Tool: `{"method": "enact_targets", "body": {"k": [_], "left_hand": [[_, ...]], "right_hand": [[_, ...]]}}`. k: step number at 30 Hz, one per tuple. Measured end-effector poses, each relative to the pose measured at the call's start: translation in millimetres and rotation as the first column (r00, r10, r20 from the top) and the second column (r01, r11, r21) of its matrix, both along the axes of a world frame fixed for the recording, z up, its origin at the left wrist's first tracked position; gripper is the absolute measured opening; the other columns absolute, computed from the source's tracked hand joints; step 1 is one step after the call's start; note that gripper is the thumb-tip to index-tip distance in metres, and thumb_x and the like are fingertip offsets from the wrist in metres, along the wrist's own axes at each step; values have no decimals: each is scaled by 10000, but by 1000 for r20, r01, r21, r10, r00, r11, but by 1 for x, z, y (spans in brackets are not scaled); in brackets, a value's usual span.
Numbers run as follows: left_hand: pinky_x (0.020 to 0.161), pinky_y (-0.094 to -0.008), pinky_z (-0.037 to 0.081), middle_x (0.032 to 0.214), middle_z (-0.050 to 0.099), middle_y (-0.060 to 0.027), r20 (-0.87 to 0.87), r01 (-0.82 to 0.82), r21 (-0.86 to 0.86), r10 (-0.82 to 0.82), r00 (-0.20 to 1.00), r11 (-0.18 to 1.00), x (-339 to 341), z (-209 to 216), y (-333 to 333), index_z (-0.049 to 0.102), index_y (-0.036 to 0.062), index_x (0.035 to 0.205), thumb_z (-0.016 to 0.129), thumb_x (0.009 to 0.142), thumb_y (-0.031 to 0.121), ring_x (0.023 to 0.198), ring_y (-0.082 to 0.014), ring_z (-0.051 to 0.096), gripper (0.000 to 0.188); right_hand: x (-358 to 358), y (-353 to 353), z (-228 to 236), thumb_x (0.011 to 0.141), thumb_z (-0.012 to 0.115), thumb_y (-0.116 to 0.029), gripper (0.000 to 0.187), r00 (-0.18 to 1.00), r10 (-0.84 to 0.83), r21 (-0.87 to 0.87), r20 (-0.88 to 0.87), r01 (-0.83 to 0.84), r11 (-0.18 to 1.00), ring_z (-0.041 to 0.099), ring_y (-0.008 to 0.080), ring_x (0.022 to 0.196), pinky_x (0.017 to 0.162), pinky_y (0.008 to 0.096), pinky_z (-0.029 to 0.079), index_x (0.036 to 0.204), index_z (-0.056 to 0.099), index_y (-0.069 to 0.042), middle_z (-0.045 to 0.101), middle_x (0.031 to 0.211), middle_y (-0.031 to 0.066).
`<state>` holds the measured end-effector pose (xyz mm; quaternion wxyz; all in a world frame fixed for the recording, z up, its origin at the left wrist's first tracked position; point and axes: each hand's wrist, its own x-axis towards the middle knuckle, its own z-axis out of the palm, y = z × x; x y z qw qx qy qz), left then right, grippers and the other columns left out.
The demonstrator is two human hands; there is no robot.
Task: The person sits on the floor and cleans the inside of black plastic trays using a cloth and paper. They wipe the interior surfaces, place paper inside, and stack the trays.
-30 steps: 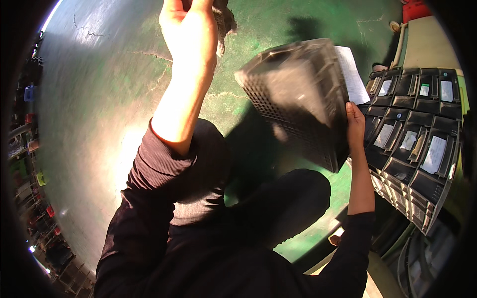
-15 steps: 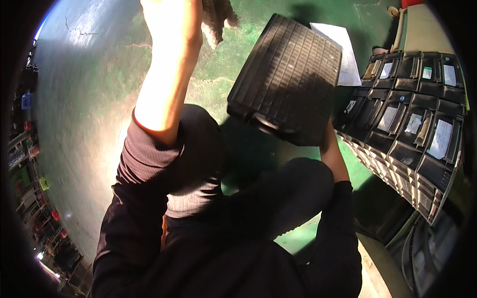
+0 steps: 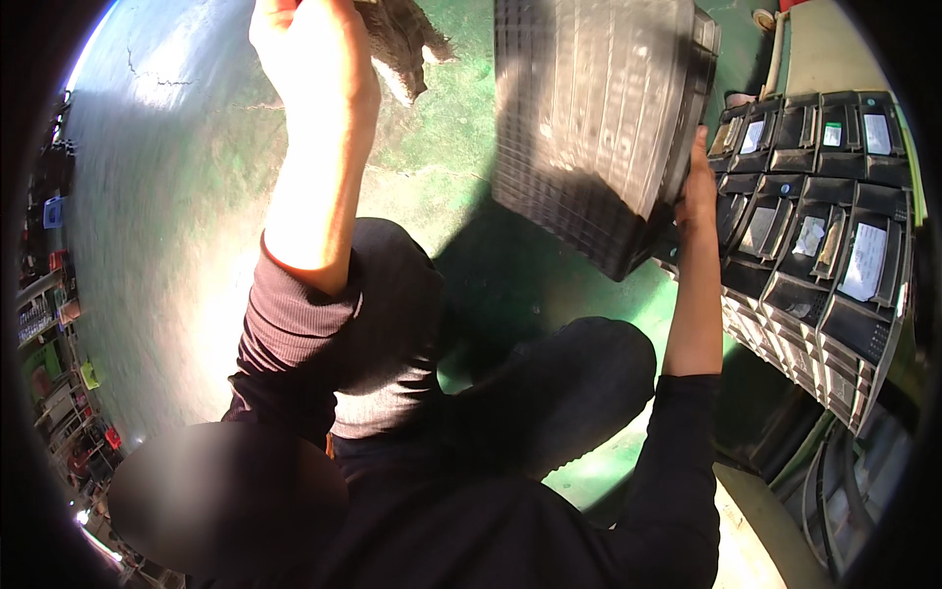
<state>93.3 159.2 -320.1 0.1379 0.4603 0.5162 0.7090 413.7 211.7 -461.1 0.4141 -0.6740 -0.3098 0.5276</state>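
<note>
At the right of centre, my right hand [image 3: 699, 191] grips the edge of a black plastic crate [image 3: 599, 118]. The crate is raised and tilted, with its ribbed face toward me and its top cut off by the picture's edge. My left hand [image 3: 319, 44], washed out by sunlight, is at the top left of centre. A ragged grey cloth [image 3: 400, 49] hangs from it, apart from the crate. The left fingertips are partly out of the picture.
On the right, a rack of black bins [image 3: 785, 216] with pale labels stands close to the crate. Green floor [image 3: 432, 137] spreads ahead with hard light and shadow. Cluttered shelving [image 3: 59, 324] lines the far left. My bent knees [image 3: 579, 373] are below the crate.
The crate has moved up and right and turned, hiding the white sheet behind it. My right hand has risen into view. My left hand and cloth have shifted slightly left.
</note>
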Motion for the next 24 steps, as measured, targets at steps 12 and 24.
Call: {"method": "enact_targets", "body": {"k": [12,24], "left_hand": [[697,-194,391,1041,575,-54,172,182,25,-184,968,983,3,5,6,459,13,1229,499,873,87,833,-77,505,365],[629,-224,442,818,588,-6,28,666,-427,-727,686,612,4,-78,79,521,29,1134,438,919,107,663,-92,527,243]], "right_hand": [[54,-21,5,840,553,-233,281,820,166,511,547,-485,710,332,56,560,488,250,268,757,564,36,376,576,-30],[-39,-62,-71,697,694,-186,174,218,288,156,932,-962,223,543,226,697,623,328,446,806,585,-104,552,781,24]]}}
